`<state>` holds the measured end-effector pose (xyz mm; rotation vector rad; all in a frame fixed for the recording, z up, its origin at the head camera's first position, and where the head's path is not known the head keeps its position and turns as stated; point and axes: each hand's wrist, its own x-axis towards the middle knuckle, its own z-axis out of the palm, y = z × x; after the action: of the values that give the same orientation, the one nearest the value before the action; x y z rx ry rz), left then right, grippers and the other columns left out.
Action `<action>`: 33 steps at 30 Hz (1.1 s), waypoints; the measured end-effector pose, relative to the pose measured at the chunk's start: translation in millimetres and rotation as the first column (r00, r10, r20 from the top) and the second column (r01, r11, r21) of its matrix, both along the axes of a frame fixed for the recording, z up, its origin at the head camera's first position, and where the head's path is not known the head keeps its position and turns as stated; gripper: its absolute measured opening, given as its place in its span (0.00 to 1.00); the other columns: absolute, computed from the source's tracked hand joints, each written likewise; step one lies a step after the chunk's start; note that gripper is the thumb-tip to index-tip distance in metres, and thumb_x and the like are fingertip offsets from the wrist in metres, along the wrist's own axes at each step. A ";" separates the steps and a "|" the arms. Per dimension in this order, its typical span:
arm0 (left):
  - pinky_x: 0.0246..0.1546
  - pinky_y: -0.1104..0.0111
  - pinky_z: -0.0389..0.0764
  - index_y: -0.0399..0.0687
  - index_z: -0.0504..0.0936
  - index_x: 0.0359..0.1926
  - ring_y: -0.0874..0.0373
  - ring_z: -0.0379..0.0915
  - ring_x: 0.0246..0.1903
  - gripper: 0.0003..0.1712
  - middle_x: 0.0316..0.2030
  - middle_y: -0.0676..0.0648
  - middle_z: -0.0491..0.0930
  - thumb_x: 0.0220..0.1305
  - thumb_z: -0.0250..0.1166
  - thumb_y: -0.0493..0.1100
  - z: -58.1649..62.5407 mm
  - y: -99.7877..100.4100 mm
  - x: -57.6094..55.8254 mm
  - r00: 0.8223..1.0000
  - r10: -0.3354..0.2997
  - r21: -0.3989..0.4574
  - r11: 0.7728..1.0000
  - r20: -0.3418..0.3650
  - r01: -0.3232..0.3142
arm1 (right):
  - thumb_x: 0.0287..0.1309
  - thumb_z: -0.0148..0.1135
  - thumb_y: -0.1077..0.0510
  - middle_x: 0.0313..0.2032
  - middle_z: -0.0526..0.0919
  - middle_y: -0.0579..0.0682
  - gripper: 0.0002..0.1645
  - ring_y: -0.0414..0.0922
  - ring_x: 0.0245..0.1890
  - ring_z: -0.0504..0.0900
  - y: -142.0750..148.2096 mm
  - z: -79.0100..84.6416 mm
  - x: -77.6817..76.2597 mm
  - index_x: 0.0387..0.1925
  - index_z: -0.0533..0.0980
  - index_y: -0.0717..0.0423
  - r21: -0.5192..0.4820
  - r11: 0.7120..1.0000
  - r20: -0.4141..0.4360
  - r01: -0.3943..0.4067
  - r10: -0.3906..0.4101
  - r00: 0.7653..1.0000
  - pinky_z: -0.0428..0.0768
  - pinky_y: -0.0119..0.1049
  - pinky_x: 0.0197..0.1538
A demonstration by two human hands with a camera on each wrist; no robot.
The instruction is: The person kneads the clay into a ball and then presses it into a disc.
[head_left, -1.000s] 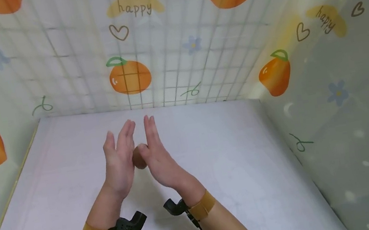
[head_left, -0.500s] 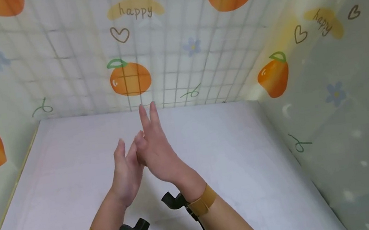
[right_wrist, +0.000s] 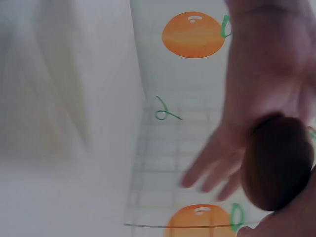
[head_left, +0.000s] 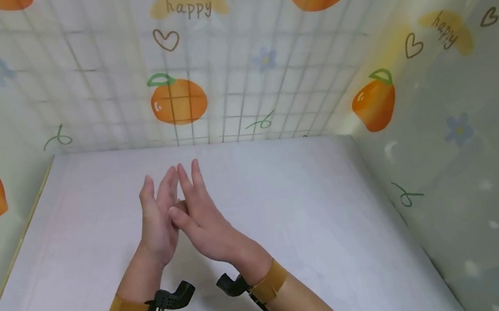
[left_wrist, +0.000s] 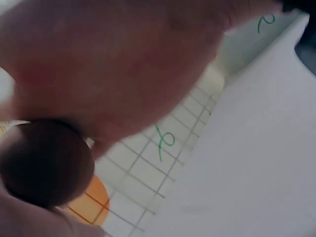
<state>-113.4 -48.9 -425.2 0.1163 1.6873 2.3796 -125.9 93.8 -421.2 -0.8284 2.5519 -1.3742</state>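
Left hand (head_left: 159,229) and right hand (head_left: 208,227) look straight-fingered, ball (right_wrist: 278,165) sandwiched between them (probably light, maybe soft); cup its sides.

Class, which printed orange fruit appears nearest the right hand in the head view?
The round, whole, green-leafed fruit at upper middle, directly above the right hand there; the others sit farther off, toward the sides or top edge.
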 end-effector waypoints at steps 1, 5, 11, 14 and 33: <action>0.81 0.34 0.36 0.75 0.43 0.87 0.49 0.53 0.82 0.51 0.86 0.68 0.44 0.70 0.20 0.85 -0.7 -0.5 -1.0 1.000 -0.005 0.010 1.000 0.010 0.005 | 0.72 0.27 0.15 0.84 0.13 0.37 0.52 0.49 0.87 0.24 -1.4 3.3 1.4 0.84 0.24 0.24 0.007 1.000 -0.025 -0.010 0.010 1.000 0.46 0.74 0.81; 0.82 0.35 0.30 0.76 0.47 0.87 0.52 0.48 0.84 0.50 0.85 0.59 0.55 0.71 0.22 0.85 -3.0 3.9 -0.9 0.999 -0.039 0.046 0.998 0.036 0.038 | 0.70 0.24 0.14 0.84 0.15 0.39 0.53 0.47 0.87 0.22 -0.6 15.5 -0.8 0.85 0.25 0.27 0.030 1.000 -0.104 0.001 0.002 0.995 0.47 0.74 0.81; 0.82 0.37 0.26 0.67 0.50 0.87 0.54 0.35 0.87 0.52 0.85 0.60 0.52 0.73 0.19 0.83 -2.2 19.5 3.8 0.990 -0.141 0.016 0.990 0.024 0.141 | 0.73 0.24 0.16 0.83 0.15 0.33 0.48 0.45 0.87 0.25 9.7 27.9 -21.3 0.85 0.28 0.23 0.002 0.996 -0.082 0.092 -0.092 0.992 0.47 0.70 0.83; 0.83 0.40 0.26 0.62 0.44 0.88 0.56 0.30 0.87 0.54 0.86 0.60 0.44 0.73 0.20 0.84 3.8 25.1 6.4 0.988 -0.155 -0.026 0.988 0.002 0.155 | 0.76 0.26 0.18 0.83 0.15 0.30 0.44 0.44 0.87 0.27 18.2 26.1 -30.4 0.83 0.28 0.18 -0.019 0.991 -0.007 0.133 -0.133 0.991 0.46 0.69 0.83; 0.82 0.35 0.28 0.76 0.42 0.87 0.55 0.34 0.87 0.49 0.86 0.64 0.46 0.72 0.23 0.85 -10.3 17.1 1.6 0.996 -0.060 -0.023 0.998 0.060 0.061 | 0.67 0.27 0.11 0.84 0.17 0.33 0.55 0.41 0.86 0.22 13.0 19.6 4.8 0.86 0.28 0.24 -0.004 0.998 -0.049 -0.059 0.058 0.997 0.46 0.76 0.80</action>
<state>-111.7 -31.9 -435.5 0.0904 1.6614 2.2950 -121.1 106.8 -401.6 -0.9411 2.5388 -1.3612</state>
